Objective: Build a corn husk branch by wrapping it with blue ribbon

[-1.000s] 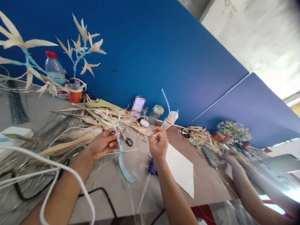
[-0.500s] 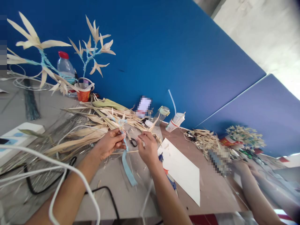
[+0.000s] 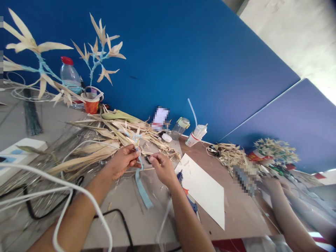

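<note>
My left hand [image 3: 125, 161] pinches a thin stem wrapped in light blue tape, topped by small pale husk leaves [image 3: 135, 137]. From the stem's lower end a strip of blue tape [image 3: 143, 190] hangs down over the table. To the right, my right hand [image 3: 162, 167] is closed at thumb and fingers over a small dark item, partly hidden, that looks like the handle of the black scissors. Behind both hands lies a heap of dry husks [image 3: 105, 133].
A white sheet [image 3: 206, 192] and a blue glue gun [image 3: 193, 204] lie right of my right arm. White cables [image 3: 86, 196] cross the left front. A red cup [image 3: 91, 105] holds a husk-flower branch. Another person's hands [image 3: 273, 187] are at the far right.
My right hand has moved slightly down and left, closing over the black loop that showed between the hands. My left hand still holds the wrapped stem.
</note>
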A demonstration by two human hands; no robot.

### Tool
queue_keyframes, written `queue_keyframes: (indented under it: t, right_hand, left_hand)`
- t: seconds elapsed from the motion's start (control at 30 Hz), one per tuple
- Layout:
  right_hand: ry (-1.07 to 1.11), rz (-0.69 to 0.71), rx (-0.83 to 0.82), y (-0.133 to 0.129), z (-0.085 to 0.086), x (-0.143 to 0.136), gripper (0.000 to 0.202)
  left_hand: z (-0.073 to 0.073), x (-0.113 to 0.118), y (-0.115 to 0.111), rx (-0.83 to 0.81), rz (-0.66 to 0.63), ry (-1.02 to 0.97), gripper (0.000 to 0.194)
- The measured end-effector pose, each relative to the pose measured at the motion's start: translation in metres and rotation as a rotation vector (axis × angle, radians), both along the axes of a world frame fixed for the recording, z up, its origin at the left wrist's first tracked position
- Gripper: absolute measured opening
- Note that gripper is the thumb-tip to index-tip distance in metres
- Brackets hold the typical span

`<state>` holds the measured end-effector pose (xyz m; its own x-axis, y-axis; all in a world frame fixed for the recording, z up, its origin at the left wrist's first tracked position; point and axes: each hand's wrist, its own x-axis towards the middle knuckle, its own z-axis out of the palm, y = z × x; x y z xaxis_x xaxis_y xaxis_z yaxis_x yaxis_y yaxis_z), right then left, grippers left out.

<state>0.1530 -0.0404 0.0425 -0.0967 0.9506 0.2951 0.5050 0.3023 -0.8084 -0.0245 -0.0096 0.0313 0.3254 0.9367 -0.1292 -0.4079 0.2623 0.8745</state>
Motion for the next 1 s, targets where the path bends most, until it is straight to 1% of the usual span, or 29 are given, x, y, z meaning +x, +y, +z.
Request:
queue_keyframes:
  t: [0.07,0.13,0.2,0.3,0.37,0.4,0.53,0.6,0.73,0.8,0.9,1.0]
  right_hand:
    - [0.020,0.069,-0.092,-0.005,0.003,-0.004,0.013]
    - [0.048,0.087,-0.115,-0.007,0.002,-0.008,0.010]
    - [0.132,0.056,-0.124,-0.005,-0.001,-0.009,0.010]
    - [0.302,-0.032,-0.153,0.000,-0.007,-0.009,0.013]
    - [0.335,-0.077,-0.127,0.001,-0.008,-0.008,0.015]
    - [0.306,-0.088,-0.072,0.000,-0.008,-0.008,0.016]
    - [0.073,-0.051,0.278,-0.007,-0.007,-0.014,0.017]
    - [-0.003,-0.032,0.373,-0.011,-0.008,-0.017,0.012]
    - [-0.149,-0.035,0.451,-0.014,-0.012,-0.022,0.014]
    - [-0.231,-0.058,0.471,-0.015,-0.013,-0.024,0.014]
    - [-0.311,-0.104,0.474,-0.016,-0.015,-0.026,0.016]
    - [-0.322,-0.132,0.439,-0.017,-0.017,-0.029,0.014]
  left_hand:
    - [0.000,0.000,0.000,0.002,0.014,0.009,0.028]
    - [0.001,0.001,0.000,-0.001,0.029,0.016,0.030]
    - [0.001,0.001,0.000,0.003,0.039,0.019,0.031]
    - [0.001,0.002,0.000,0.010,0.048,0.032,0.031]
    - [0.000,0.004,0.000,0.016,0.048,0.044,0.032]
    - [0.000,0.004,0.000,0.022,0.048,0.051,0.032]
    - [-0.002,0.006,0.000,0.047,0.060,0.090,0.034]
    - [-0.001,0.006,-0.001,0.047,0.064,0.100,0.034]
    - [0.002,0.008,-0.002,0.039,0.070,0.103,0.032]
    - [0.002,0.008,-0.002,0.040,0.075,0.105,0.031]
    - [0.000,0.009,-0.002,0.048,0.081,0.105,0.031]
    - [-0.006,0.012,-0.002,0.075,0.094,0.105,0.031]
